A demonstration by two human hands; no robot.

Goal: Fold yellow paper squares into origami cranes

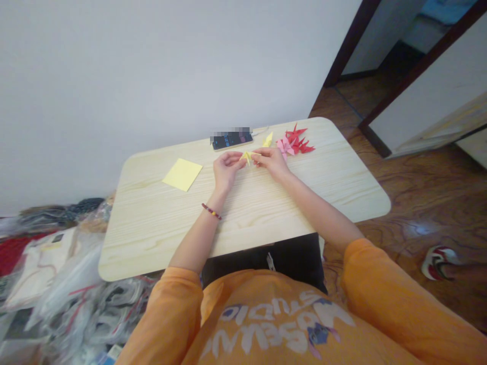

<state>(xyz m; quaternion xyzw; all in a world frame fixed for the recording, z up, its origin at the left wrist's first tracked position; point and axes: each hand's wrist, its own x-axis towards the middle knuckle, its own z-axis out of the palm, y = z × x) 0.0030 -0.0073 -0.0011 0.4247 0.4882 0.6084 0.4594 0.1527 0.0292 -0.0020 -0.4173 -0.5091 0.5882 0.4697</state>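
Between my two hands is a small yellow origami crane, held just over the table. My left hand pinches its left side between thumb and fingers. The fingers of my right hand are closed on its right side. Beyond my right hand lie folded paper cranes: a yellow one, a pink one and red ones. To the left of my left hand, a square of yellow paper lies flat on the table.
The pale wooden table stands against a white wall. A phone with a lit screen lies near its back edge. Plastic-wrapped goods are piled on the floor at left. Another person's shoe shows at right, by a doorway.
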